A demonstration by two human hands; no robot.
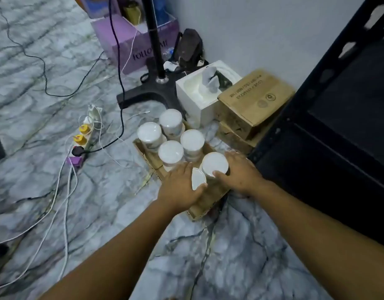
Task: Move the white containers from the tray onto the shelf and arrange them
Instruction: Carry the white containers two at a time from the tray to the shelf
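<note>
Left hand (182, 187) grips one white container (198, 178), largely hidden beneath the palm. Right hand (240, 174) wraps the neighbouring container (214, 164). Both stand at the near end of the cardboard tray (151, 158). Risk: lifting two together may knock the four upright containers (171, 151) beyond; black shelf (329, 135) edge invites a clipped elbow

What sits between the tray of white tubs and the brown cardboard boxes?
In the head view, a white box stands between the tray and the cardboard boxes, with a strip of bare marble floor nearer the camera.
</note>
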